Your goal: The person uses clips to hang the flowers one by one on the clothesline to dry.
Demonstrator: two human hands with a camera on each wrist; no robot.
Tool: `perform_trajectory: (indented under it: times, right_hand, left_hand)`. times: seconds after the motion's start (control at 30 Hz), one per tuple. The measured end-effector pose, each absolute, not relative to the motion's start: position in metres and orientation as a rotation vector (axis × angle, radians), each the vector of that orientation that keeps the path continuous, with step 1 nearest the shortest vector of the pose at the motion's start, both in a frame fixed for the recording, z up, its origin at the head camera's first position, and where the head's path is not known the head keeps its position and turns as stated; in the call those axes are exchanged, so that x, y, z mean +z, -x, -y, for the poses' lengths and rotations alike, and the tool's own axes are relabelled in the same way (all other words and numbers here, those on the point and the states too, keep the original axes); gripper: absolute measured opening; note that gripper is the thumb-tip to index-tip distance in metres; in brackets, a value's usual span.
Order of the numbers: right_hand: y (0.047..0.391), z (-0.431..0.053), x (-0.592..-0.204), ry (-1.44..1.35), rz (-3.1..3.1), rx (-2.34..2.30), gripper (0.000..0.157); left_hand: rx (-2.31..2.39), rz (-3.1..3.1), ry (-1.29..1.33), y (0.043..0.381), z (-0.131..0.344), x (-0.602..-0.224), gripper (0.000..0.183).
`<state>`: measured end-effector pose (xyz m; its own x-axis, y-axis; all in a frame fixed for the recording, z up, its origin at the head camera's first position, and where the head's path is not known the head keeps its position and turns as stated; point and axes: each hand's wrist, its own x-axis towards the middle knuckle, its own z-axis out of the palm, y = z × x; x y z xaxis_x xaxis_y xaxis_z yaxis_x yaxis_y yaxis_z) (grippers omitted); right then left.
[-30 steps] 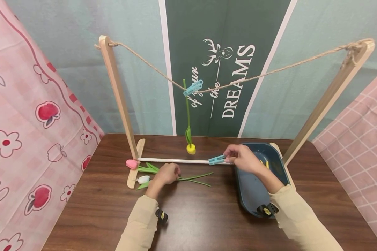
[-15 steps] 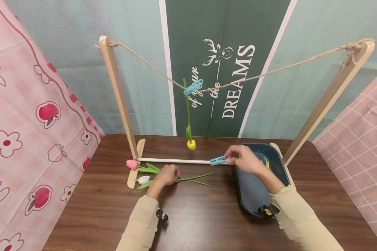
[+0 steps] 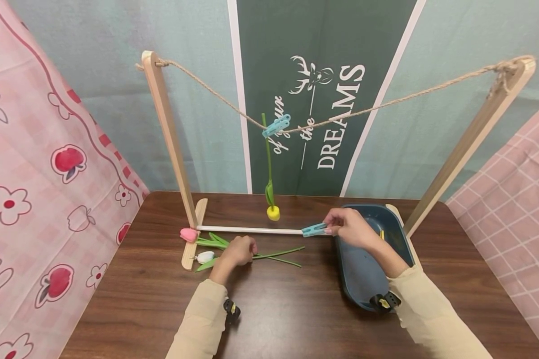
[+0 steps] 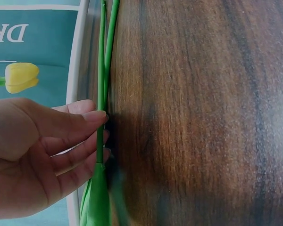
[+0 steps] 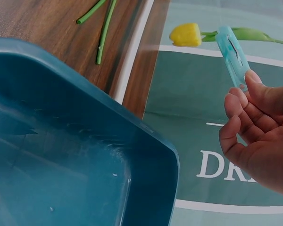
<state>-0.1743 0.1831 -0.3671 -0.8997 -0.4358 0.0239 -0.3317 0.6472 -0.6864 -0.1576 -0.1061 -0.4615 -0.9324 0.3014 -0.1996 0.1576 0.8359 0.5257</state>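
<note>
My left hand (image 3: 239, 251) is low over the table, thumb and fingers pinching a green tulip stem (image 4: 101, 146). Two artificial tulips lie there with crossing stems, a pink tulip (image 3: 188, 235) and a white tulip (image 3: 205, 257); which of them the pinched stem belongs to I cannot tell. Between thumb and fingertips my right hand (image 3: 349, 228) holds a light-blue clothespin (image 3: 314, 230), above the basin's left rim. A yellow tulip (image 3: 273, 213) hangs head down from the rope (image 3: 364, 110), clipped by another blue clothespin (image 3: 276, 125).
Wooden posts (image 3: 170, 134) at left and right carry the sagging rope. A white bar (image 3: 251, 230) joins their feet near the table's back. The dark blue basin (image 3: 345, 279) stands at the right under my right forearm, with small yellow pieces (image 3: 382, 234) inside. Printed curtains hang behind.
My right hand and its clothespin have drifted slightly to the right. The hanging yellow tulip bobs slightly. My left hand stays nearly still at the stems.
</note>
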Motion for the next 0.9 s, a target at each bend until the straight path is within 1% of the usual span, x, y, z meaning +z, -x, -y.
perform_trajectory:
  times: [0.47,0.9]
  right_hand:
    - [0.175,-0.185,-0.37,0.634,-2.719,-1.069,0.007]
    - [0.176,-0.189,-0.367,0.689,-2.697,-1.076,0.006]
  left_hand:
    - [0.757,-2.784,-0.38,0.158,0.107,-0.465,0.016]
    - [0.777,-2.752,-0.42,0.158,0.111,-0.452,0.019]
